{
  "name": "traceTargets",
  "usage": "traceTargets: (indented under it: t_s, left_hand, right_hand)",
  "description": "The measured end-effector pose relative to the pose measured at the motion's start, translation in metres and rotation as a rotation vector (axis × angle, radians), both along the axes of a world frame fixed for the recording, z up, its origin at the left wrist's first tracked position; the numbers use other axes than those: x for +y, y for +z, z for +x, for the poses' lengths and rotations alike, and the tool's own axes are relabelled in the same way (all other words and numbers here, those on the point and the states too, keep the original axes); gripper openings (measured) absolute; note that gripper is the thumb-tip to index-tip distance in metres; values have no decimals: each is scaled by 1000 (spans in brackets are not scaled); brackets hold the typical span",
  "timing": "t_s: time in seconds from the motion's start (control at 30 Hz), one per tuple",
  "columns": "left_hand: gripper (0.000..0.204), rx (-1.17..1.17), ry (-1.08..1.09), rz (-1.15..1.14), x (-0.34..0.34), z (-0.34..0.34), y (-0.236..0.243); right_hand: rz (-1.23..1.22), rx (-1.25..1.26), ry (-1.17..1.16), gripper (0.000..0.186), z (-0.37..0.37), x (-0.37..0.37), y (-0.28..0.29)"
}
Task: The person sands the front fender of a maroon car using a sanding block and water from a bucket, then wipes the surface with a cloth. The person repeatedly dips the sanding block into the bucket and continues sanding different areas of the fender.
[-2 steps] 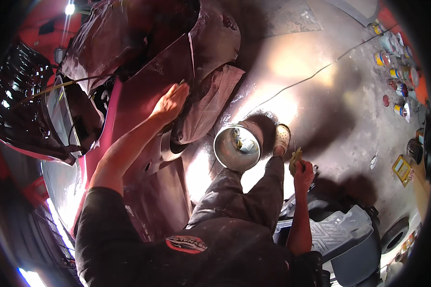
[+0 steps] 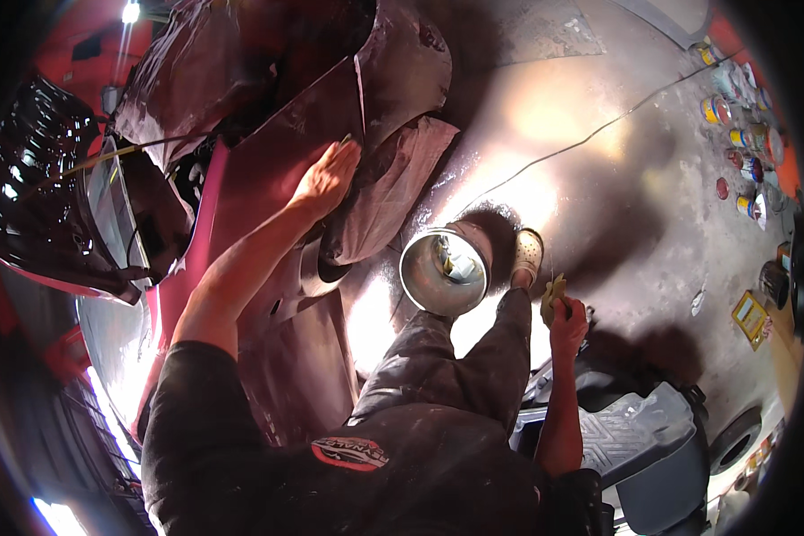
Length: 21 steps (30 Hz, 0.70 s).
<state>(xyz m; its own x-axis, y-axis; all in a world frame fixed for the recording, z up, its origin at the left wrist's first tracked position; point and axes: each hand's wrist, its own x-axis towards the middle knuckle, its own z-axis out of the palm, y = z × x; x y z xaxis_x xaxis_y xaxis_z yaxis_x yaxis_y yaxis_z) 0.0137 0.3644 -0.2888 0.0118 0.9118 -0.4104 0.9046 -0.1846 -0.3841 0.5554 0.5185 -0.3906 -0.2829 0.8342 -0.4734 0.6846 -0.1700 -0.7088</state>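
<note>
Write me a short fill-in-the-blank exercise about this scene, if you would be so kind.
1. The person's ____ hand is laid over the reddish car panel.
2. The person's other hand, the ____ one, holds a crumpled yellowish piece.
3. The pale shoe has several small round ____ in its top.
4. The small tins are grouped toward the upper ____ of the picture.

Missing words: left; right; holes; right.

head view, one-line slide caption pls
Left hand on a reddish car panel, right hand gripping a crumpled yellowish piece.
</note>
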Motion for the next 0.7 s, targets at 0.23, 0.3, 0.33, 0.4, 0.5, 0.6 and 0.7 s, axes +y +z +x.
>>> traceTargets:
  t_s: [0.23,0.3,0.33,0.4,0.5,0.6,0.7]
  left_hand:
    - [57,4,-79,-120,-111,3,16]
    - [56,95,-187,-317,-89,10,32]
    - [55,76,-159,-283,-77,7,26]
    - [55,60,-106,-211,-46,4,2]
    - [56,111,-8,-99,-17,19,-19]
    - [56,110,-39,-160,-57,24,-5]
    - [56,134,-153,-362,-112,30,35]
  right_hand:
    - [-39,24,-37,21,-4,-8,-8]
    - [-31,22,-55,20,-7,-11,-13]
    - [5,31,-16,20,-8,-13,-16]
    - [54,53,35,18,-11,-14,-18]
    - [7,99,3,18,-13,-10,-10]
    - [63,83,6,18,-11,-11,-11]
    - [45,88,-8,18,-12,-15,-9]
